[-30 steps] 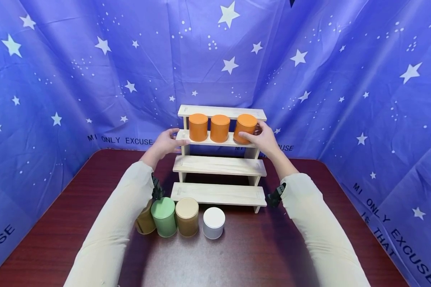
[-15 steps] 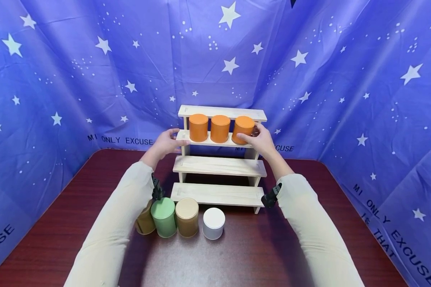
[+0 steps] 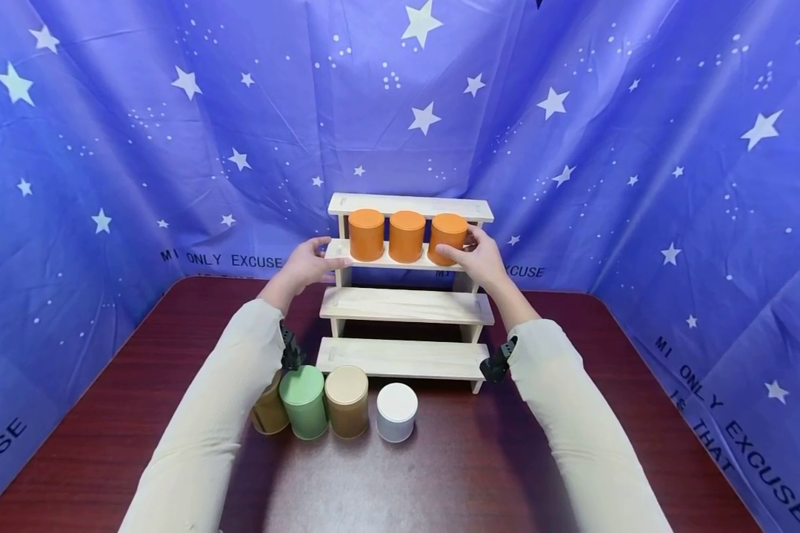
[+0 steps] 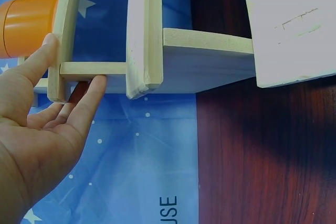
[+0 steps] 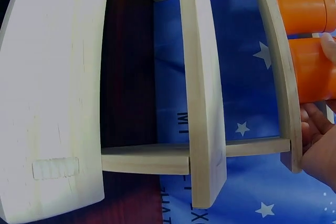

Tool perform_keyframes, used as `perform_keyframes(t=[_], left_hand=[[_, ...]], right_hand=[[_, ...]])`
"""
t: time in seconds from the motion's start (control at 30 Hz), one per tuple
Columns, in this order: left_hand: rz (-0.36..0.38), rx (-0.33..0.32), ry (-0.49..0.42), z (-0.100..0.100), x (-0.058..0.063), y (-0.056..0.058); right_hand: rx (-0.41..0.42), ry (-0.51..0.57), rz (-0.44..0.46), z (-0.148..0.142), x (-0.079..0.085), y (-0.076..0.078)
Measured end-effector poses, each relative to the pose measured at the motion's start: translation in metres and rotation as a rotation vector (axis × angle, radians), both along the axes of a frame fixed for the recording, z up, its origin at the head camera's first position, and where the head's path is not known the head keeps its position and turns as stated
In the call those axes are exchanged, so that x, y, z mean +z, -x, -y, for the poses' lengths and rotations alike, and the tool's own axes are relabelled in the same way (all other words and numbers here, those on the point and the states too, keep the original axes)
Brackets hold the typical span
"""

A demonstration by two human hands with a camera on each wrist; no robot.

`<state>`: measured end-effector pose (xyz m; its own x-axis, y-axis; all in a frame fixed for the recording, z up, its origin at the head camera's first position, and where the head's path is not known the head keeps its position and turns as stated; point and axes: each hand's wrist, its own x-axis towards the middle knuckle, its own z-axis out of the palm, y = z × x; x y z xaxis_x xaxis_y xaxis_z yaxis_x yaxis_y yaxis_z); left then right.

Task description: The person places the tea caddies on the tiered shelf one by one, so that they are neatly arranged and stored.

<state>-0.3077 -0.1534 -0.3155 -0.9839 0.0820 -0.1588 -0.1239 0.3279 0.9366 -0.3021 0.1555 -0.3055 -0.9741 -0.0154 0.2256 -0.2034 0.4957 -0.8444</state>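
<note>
1. The right-end orange can [image 3: 449,229] stands upright on the second tier from the top of the wooden rack [image 3: 407,305], toward that tier's right end
2. The right hand [image 3: 484,260] is clamped on this can from its right side, thumb across the front and the other fingers round behind, partly hidden in the head view
3. The middle orange can [image 3: 407,238] and the left-end orange can [image 3: 367,237] stand upright in the same row, with narrow gaps between all three
4. The left hand [image 3: 303,266] grips the left end of that tier, thumb at the board's front edge, other fingers behind and below against the side support
5. On the table [image 3: 400,496] in front of the rack stand a white can [image 3: 396,418], a tan can [image 3: 348,407], a green can [image 3: 305,407] and a brown can [image 3: 269,414], the last partly hidden by the left sleeve [image 3: 207,422]
6. A blue curtain [image 3: 240,66] with white stars surrounds the table's back and sides
</note>
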Motion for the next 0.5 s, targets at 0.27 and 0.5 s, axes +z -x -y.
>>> perform_keyframes(t=[0.27, 0.5], left_hand=[[0.003, 0.007, -0.002, 0.0, -0.0004, 0.0003], [-0.029, -0.008, 0.01, 0.0009, 0.0017, -0.0027]], right_hand=[[-0.006, 0.002, -0.013, -0.0011, -0.0007, 0.0017], [-0.013, 0.012, 0.011, -0.0084, 0.0029, -0.0003]])
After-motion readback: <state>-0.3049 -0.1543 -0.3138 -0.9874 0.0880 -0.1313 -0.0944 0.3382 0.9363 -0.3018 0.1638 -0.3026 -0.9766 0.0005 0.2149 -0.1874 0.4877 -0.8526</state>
